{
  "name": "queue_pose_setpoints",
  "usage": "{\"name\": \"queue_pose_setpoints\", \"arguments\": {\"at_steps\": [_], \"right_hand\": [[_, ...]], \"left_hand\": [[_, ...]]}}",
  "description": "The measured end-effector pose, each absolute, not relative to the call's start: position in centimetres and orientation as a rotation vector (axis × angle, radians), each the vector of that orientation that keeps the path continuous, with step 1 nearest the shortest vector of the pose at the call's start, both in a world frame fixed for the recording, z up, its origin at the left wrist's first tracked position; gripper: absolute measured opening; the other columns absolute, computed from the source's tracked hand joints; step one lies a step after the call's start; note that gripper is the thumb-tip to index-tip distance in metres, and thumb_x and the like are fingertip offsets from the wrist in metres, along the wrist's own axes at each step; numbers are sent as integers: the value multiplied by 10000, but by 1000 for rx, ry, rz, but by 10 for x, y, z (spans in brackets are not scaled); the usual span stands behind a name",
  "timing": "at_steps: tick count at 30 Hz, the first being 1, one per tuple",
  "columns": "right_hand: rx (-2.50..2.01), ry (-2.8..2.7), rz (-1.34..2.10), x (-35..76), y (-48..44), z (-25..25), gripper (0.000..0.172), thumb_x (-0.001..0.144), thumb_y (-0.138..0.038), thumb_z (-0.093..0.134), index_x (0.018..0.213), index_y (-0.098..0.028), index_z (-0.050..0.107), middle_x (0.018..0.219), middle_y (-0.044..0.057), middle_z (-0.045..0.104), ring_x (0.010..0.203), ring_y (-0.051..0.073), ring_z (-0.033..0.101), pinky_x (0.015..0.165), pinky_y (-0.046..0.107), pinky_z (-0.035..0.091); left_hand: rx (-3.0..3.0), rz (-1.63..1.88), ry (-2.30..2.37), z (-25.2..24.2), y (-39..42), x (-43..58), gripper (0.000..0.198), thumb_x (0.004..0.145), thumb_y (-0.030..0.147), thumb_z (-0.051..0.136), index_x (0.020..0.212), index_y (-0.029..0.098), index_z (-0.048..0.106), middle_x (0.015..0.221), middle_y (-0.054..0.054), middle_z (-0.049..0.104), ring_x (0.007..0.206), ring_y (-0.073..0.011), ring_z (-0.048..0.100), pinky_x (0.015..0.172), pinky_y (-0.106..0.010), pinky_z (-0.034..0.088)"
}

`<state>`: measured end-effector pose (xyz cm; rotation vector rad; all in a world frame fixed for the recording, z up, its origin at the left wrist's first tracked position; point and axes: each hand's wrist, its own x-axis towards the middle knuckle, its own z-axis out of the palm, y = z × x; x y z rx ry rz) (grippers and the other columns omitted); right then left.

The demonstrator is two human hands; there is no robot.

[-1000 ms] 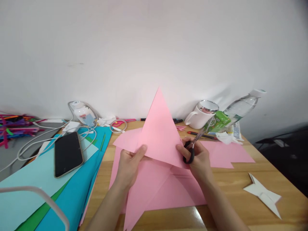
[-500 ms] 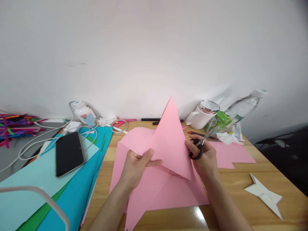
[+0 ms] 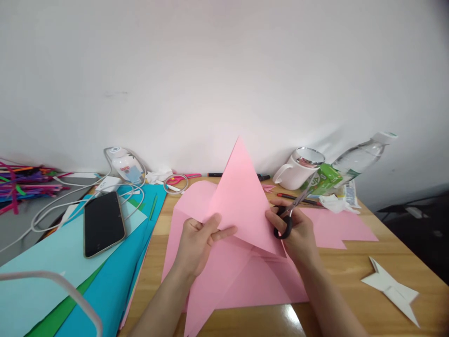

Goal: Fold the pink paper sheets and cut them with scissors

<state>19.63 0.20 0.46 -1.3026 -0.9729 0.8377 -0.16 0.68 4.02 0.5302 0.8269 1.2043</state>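
A folded piece of pink paper (image 3: pixel 242 201) stands up in front of me, its pointed tip toward the wall. My left hand (image 3: pixel 198 241) pinches its lower left edge between thumb and fingers. In my right hand (image 3: pixel 296 229) is a pair of scissors (image 3: pixel 288 220) with black handles, its blades pointing up and away from the paper. The fingers of that hand also lie against the paper's right edge. Beneath, larger pink sheets (image 3: pixel 263 285) lie on the wooden table, partly hidden by my hands and the folded piece.
On the left, a phone (image 3: pixel 104 224) and white cable rest on coloured paper (image 3: pixel 119 276). At the back stand a mug (image 3: pixel 298 168), a tilted water bottle (image 3: pixel 363 157) and a green packet (image 3: pixel 326 178). A folded white paper shape (image 3: pixel 393 288) lies at right.
The folded pink paper has tilted slightly, its tip shifting left. My right hand with the scissors has moved a little left against its edge. The whole view has shifted slightly.
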Motion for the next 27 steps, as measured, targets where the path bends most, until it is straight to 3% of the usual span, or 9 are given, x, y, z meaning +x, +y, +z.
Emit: {"name": "queue_pose_setpoints", "arguments": {"at_steps": [7, 14, 19, 22, 24, 27], "right_hand": [[-1275, -1004, 754, 207, 4, 4, 335, 633, -289, 771, 935, -210, 652, 678, -26, 565, 550, 106, 475, 470, 235, 378], [-1276, -1019, 709, 208, 5, 3, 325, 639, -287, 771, 935, -210, 661, 679, -25, 576, 557, 114, 498, 475, 245, 398], [-1319, -1011, 557, 203, 8, 1, 409, 693, -321, 741, 1068, -208, 623, 816, 18, 623, 729, 166, 570, 628, 300, 458], [-1344, -1034, 482, 190, -3, 11, 397, 716, -345, 727, 1067, -207, 603, 780, 2, 576, 682, 145, 523, 626, 291, 441], [-1284, -1084, 651, 173, -18, 23, 335, 733, -370, 717, 994, -217, 573, 710, -20, 539, 606, 124, 477, 563, 262, 405], [-948, -1209, 1346, 141, -42, 40, 362, 756, -500, 667, 919, -219, 508, 688, -23, 529, 612, 120, 485, 560, 245, 384]], "left_hand": [[357, 1185, 685, 40, 10, -7, 313, 624, 84, 765, 398, 123, 553, 425, 58, 507, 554, -75, 589, 948, -462, 504], [304, 1211, 647, 39, 8, -7, 291, 703, 65, 710, 445, 117, 585, 418, 81, 456, 459, -11, 469, 942, -468, 515], [258, 1279, 641, 39, 8, -5, 309, 749, 79, 675, 459, 118, 576, 395, 95, 410, 413, 0, 415, 920, -475, 527], [195, 1361, 630, 40, 9, -5, 311, 773, 81, 646, 475, 122, 566, 385, 107, 382, 376, 3, 385, 906, -496, 528], [148, 1419, 622, 41, 9, -5, 313, 782, 76, 629, 483, 126, 552, 379, 115, 361, 358, 1, 378, 894, -515, 527], [97, 1495, 608, 45, 8, -3, 323, 805, 78, 593, 492, 132, 527, 379, 113, 364, 356, -12, 415, 882, -532, 522]]}}
